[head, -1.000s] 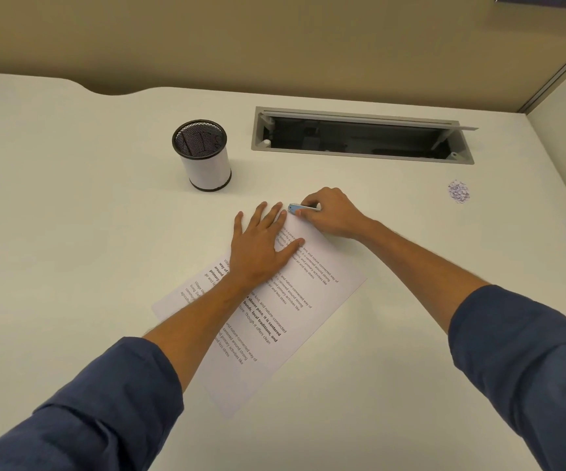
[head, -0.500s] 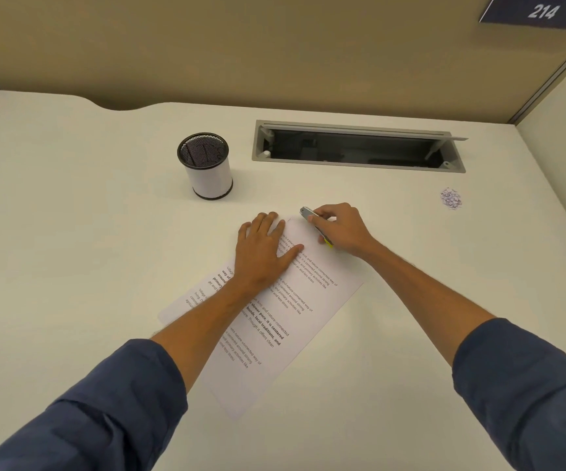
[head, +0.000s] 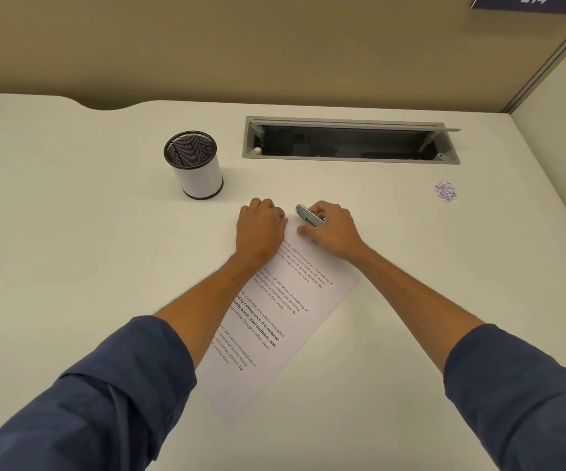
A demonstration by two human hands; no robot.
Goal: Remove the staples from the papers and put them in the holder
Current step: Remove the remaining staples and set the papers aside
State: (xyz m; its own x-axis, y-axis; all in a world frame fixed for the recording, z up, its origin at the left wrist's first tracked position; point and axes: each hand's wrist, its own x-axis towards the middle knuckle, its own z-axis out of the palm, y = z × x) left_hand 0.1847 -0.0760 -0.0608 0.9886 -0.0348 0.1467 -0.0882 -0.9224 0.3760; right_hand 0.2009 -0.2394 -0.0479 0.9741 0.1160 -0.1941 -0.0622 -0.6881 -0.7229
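Note:
The printed papers (head: pixel 285 321) lie slantwise on the desk in front of me. My left hand (head: pixel 261 232) sits at their top corner with its fingers curled, pinching something small there that looks like a staple; the fingers hide most of it. Just to the right, my right hand (head: pixel 330 229) grips a silver staple remover (head: pixel 307 215), its tip pointing up and left, close to the left hand. The holder (head: pixel 196 168), a white cup with a black mesh inside, stands upright beyond and to the left of my left hand.
An open grey cable tray (head: pixel 349 142) is set into the desk at the back. A small heap of loose staples (head: pixel 445 191) lies at the right. Beige partition walls bound the desk at the back and right.
My left hand went from lying flat on the papers to curled at their top corner. My right hand has turned the staple remover and drawn it slightly back from the corner.

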